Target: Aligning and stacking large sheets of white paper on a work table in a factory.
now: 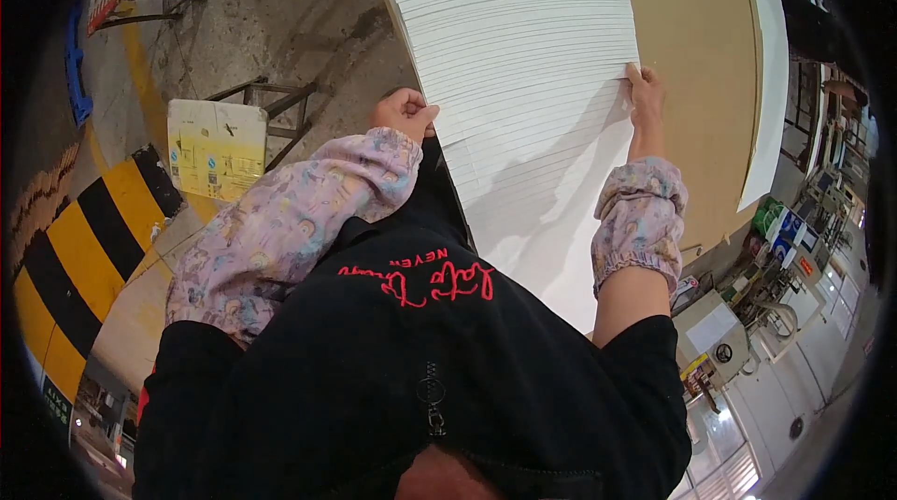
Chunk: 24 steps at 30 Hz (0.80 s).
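White paper sheets point(523, 42) lie overlapped like shingles, their edges making thin, close-set lines across the table. At their left border, my left hand point(402, 114) is closed, thumb against curled fingers at the paper's edge. My right hand point(647, 93) pinches the right edge of the sheets between thumb and fingers, level with the middle of the lined area. Nearer my body, the paper is smooth and partly in the shadow of my arm. Patterned sleeve covers are on both my forearms.
Brown board point(701, 79) extends right of the sheets, with a white strip point(768, 79) along its far side. To the left stand a stool with a yellow-stained white top point(218, 147) and a black-and-yellow striped barrier point(98, 238). Machines point(719, 336) stand at the right.
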Each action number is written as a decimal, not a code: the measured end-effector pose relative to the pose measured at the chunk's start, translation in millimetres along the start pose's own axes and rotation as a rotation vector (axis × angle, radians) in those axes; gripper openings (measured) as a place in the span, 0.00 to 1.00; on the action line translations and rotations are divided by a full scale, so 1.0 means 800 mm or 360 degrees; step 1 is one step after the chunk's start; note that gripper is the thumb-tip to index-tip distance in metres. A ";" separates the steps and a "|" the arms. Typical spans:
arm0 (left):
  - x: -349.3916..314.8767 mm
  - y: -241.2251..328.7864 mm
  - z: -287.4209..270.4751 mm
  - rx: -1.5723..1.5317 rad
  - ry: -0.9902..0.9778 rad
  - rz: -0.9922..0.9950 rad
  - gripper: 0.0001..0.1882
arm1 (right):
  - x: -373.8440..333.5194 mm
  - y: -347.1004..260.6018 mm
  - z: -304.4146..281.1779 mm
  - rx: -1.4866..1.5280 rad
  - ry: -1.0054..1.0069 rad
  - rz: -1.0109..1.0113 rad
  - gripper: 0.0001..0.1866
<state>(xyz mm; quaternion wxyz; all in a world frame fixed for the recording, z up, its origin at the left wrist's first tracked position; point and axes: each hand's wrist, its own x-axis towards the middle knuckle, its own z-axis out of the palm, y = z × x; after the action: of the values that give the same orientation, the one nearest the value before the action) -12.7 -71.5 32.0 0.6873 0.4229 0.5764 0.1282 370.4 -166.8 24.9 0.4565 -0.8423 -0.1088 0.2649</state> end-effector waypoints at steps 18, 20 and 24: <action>0.006 0.010 0.003 0.0018 0.0066 -0.0023 0.07 | -0.003 0.001 0.008 -0.0118 0.0186 -0.0275 0.15; 0.006 0.010 0.001 0.0041 0.0047 -0.0004 0.07 | 0.005 0.011 0.006 -0.0052 0.0161 -0.0246 0.17; 0.001 0.018 0.004 0.0108 0.0057 0.0041 0.07 | 0.014 0.016 0.000 -0.0117 0.0160 -0.0225 0.18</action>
<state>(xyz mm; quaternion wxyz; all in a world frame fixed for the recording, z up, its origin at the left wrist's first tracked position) -4.9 -63.9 41.7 0.6604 0.4510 0.5872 0.1250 378.6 -169.3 10.0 0.4478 -0.8610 -0.1545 0.1853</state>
